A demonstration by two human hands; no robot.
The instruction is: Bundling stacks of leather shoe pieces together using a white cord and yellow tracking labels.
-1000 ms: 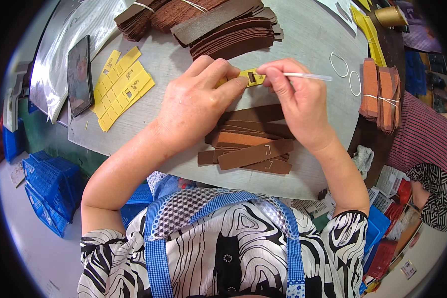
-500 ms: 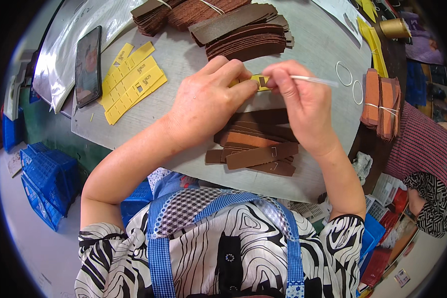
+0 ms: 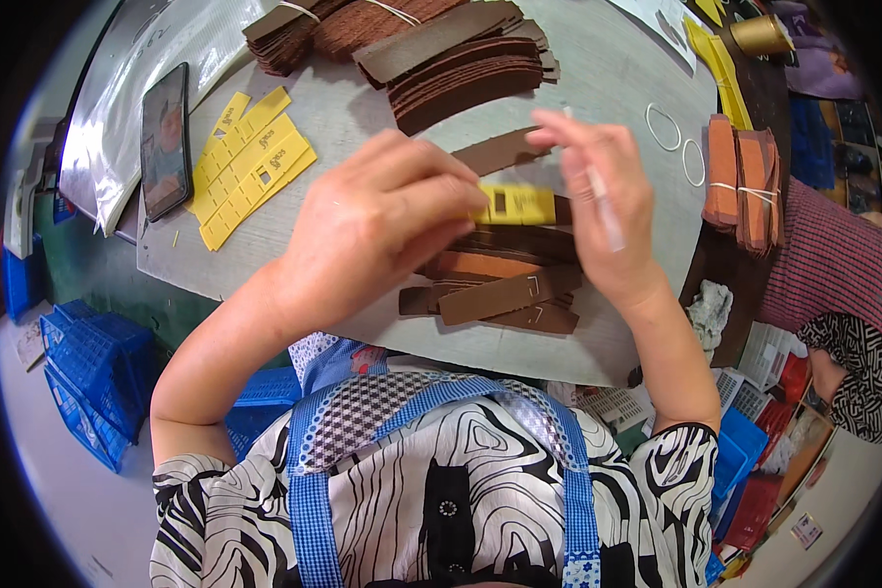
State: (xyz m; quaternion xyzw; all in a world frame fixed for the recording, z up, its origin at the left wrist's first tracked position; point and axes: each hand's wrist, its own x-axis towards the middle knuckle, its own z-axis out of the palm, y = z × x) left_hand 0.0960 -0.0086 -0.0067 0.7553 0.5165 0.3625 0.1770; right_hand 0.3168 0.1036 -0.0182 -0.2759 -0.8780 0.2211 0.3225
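Observation:
My left hand (image 3: 363,220) pinches one end of a yellow slotted template strip (image 3: 532,205), lifted over the table and slightly blurred. A thin white pen-like stick (image 3: 606,216) lies in my right hand (image 3: 612,186), its thumb and forefinger stretched toward a single brown strip (image 3: 500,153). That strip lies flat beyond the template; whether the fingers touch it I cannot tell. Closer to me is a loose pile of brown strips (image 3: 510,294), the top ones bearing small pale bracket-shaped marks. A neat stack of brown strips (image 3: 465,86) stands at the far side.
More yellow templates (image 3: 255,171) lie at left beside a phone (image 3: 166,142). Banded brown bundles stand far left, and another banded bundle (image 3: 743,186) at right near two rubber bands (image 3: 663,127). A thread spool (image 3: 760,35) sits far right. Another person's striped clothing (image 3: 833,255) shows beyond the right edge.
My left hand has lifted the yellow template and drawn it toward me, uncovering a brown strip. My right hand has turned the white stick downward and opened its fingertips toward that strip.

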